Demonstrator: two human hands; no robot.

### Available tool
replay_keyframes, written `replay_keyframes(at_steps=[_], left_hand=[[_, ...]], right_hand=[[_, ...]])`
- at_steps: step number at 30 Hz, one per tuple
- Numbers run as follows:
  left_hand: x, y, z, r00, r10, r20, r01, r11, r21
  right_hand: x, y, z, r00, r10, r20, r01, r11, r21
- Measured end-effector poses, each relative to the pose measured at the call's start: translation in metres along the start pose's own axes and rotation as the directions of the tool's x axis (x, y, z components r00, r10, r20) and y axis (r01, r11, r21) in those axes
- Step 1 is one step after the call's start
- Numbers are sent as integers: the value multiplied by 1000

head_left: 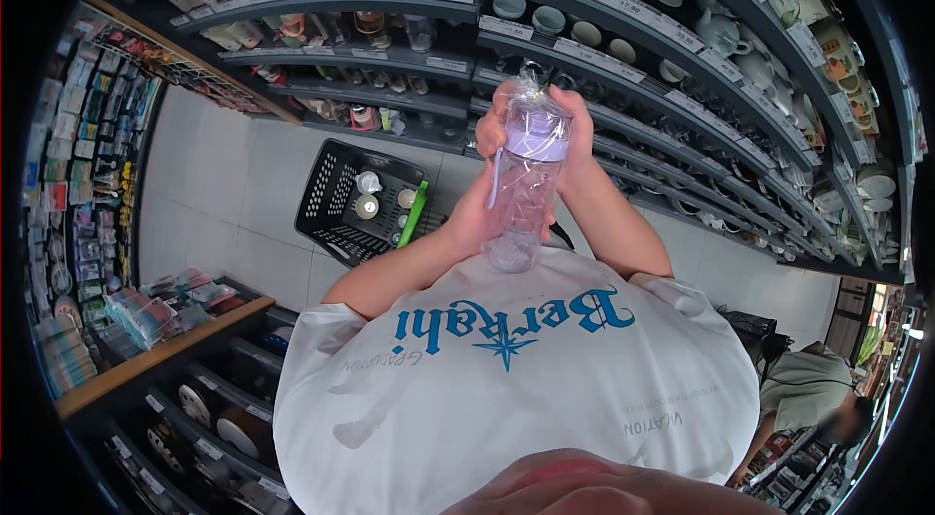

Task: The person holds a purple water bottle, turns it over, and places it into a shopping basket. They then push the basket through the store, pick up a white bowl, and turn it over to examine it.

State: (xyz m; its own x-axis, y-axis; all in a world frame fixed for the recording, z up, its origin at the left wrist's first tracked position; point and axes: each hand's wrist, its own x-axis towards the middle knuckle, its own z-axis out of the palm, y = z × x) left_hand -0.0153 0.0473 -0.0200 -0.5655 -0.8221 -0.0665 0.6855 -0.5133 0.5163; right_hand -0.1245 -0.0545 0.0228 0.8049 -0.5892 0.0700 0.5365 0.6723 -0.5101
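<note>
Shop aisle; both hands' grip closed round clear, perhaps plastic-wrapped, lilac-lidded bottle [523, 179].

Clear glossy plastic bottle [521, 194] in crinkly film, black plastic basket [336, 199], matt cotton shirt [516, 388]

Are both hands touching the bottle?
Touching. The head view shows the left hand wrapped round the bottle and the right hand gripping its top.
</note>
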Motion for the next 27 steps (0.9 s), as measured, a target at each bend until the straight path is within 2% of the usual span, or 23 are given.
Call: replay_keyframes(at_steps=[11, 13, 15, 27], left_hand=[[-6, 1, -2, 999, 1, -49, -2, 1000, -24], [-7, 1, -2, 999, 15, -28, -15, 1000, -18], [-9, 1, -2, 1000, 28, -7, -28, 1000, -13], [-10, 4, -1, 999, 44, 9, -44, 999, -7]], right_hand=[[4, 6, 5, 1000, 20, -22, -20, 1000, 7], [4, 7, 4, 999, 21, -29, -22, 1000, -21], [5, 8, 0, 999, 30, 31, -31, 999, 17], [8, 12, 3, 999, 34, 21, -34, 999, 12]])
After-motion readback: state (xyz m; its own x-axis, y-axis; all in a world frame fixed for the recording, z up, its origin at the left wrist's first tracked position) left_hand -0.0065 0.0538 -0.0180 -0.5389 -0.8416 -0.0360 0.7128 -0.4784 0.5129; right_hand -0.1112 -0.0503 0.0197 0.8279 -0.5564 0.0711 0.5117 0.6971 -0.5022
